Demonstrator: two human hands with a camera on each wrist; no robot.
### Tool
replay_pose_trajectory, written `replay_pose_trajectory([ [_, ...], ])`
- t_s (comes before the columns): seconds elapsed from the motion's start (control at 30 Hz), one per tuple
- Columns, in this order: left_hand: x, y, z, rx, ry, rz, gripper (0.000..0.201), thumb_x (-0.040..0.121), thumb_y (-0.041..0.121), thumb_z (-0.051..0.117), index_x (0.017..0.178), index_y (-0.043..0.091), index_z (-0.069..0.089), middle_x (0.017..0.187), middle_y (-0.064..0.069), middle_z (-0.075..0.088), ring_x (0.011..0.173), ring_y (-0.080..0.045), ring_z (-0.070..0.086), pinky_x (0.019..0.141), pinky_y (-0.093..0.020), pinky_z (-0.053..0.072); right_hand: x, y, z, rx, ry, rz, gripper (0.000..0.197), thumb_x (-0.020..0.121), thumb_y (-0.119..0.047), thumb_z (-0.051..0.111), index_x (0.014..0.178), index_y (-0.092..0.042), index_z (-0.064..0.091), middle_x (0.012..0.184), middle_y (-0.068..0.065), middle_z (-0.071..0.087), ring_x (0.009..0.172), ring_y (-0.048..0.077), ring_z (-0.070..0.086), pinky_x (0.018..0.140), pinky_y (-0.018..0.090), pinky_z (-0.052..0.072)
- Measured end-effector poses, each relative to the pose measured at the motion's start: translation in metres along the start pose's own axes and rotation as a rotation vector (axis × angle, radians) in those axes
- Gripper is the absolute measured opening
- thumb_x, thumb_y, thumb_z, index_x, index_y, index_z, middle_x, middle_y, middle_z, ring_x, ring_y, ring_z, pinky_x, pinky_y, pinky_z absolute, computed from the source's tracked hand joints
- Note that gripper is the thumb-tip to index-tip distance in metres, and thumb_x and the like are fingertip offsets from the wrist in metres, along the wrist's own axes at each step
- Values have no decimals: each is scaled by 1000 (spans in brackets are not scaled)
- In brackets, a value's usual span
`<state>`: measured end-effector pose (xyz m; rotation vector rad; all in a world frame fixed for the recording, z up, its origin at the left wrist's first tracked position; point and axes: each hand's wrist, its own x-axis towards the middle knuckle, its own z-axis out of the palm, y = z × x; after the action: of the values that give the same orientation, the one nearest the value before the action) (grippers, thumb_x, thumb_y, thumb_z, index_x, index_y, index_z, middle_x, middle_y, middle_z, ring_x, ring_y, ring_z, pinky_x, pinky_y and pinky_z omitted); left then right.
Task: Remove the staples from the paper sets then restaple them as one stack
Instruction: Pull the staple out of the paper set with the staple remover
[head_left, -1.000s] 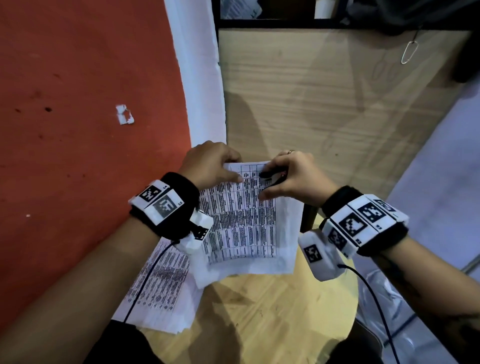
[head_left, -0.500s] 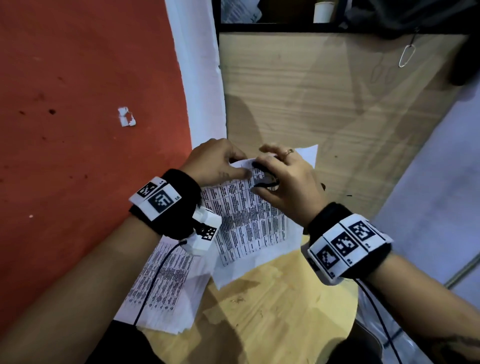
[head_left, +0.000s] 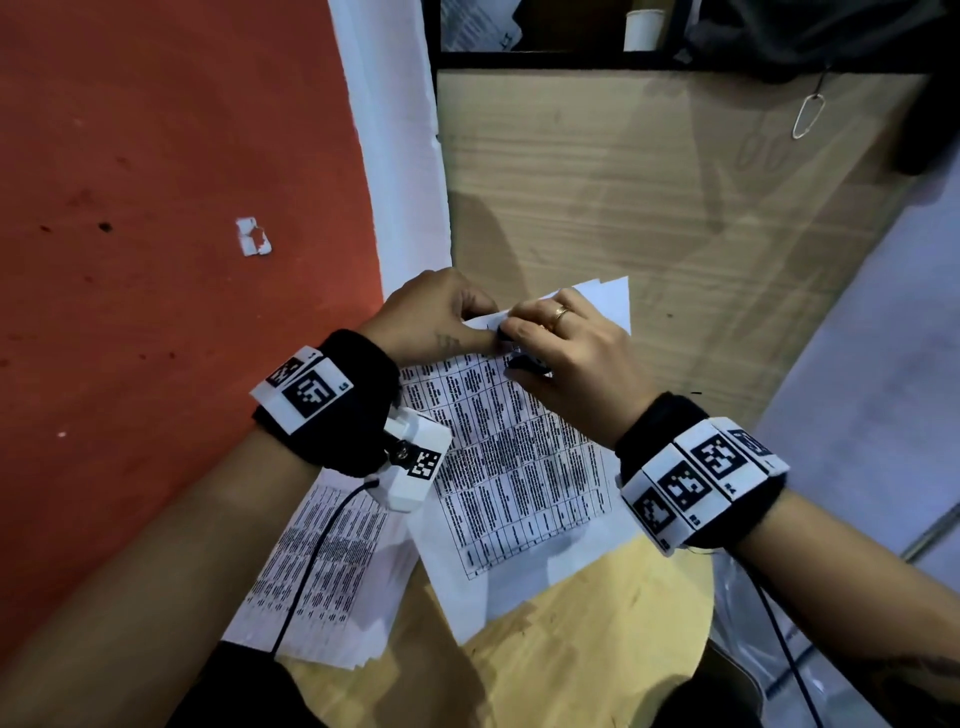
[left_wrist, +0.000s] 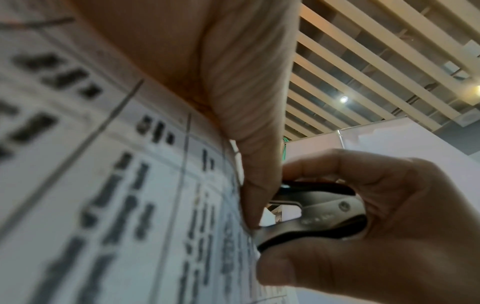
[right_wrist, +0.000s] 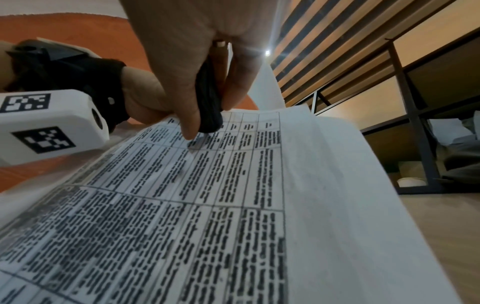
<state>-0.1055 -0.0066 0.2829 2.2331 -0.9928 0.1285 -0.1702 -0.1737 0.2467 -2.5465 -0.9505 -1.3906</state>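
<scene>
A printed paper set lies tilted over the round wooden stool. My left hand pinches its top corner, thumb on the sheet. My right hand grips a black and metal staple remover between thumb and fingers. The staple remover has its claw end against that same top corner of the paper set. The staple itself is hidden under the fingers. A second printed paper set lies under my left forearm, at the stool's left edge.
A wooden cabinet panel stands just behind the stool, with a black-framed shelf above it. Red floor with a torn paper scrap lies on the left. A metal clip hangs at the upper right. Clear plastic lies low on the right.
The paper set has turned clockwise and slid away from me. My right hand came over its top corner with the staple remover, and both hands now meet there.
</scene>
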Motion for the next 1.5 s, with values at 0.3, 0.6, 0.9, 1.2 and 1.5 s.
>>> replay_pose_trajectory([
  [0.3, -1, -7, -1, -95, -26, 12, 23, 65, 32, 72, 55, 15, 61, 55, 5, 42, 58, -7, 38, 56, -26, 28, 9, 2, 5, -93, -17, -72, 13, 68, -5, 68, 79, 1, 66, 81, 12, 66, 70, 30, 59, 40, 34, 49],
  [0.6, -2, -14, -3, -167, -94, 27, 9, 68, 28, 78, 69, 21, 73, 60, 5, 62, 62, 0, 49, 61, -24, 37, 4, 9, 12, -20, -22, -61, 20, 79, -17, 57, 81, 2, 66, 81, 13, 66, 69, 32, 58, 46, 34, 50],
  [0.9, -1, -11, -1, -342, -4, 40, 7, 73, 16, 75, 80, 17, 73, 66, 10, 69, 64, 0, 57, 63, -18, 43, -2, 7, 9, 261, 146, 232, 25, 69, -14, 77, 88, 1, 68, 86, 13, 67, 82, 23, 58, 74, 28, 45],
  [1.2, 4, -8, 13, -22, 226, 3, 44, 63, 60, 63, 78, 20, 71, 56, 2, 59, 51, -7, 46, 55, -32, 37, -5, 7, 15, 395, 210, 428, 24, 68, -12, 77, 87, 0, 68, 87, 11, 67, 85, 28, 63, 77, 38, 49],
  [1.5, -4, -16, 11, 321, 344, -131, 18, 81, 36, 64, 88, 22, 73, 75, -1, 67, 77, -26, 62, 71, -35, 50, -17, 16, 5, 294, 291, 557, 26, 65, -16, 80, 84, -3, 69, 80, 6, 69, 75, 17, 61, 73, 14, 43],
])
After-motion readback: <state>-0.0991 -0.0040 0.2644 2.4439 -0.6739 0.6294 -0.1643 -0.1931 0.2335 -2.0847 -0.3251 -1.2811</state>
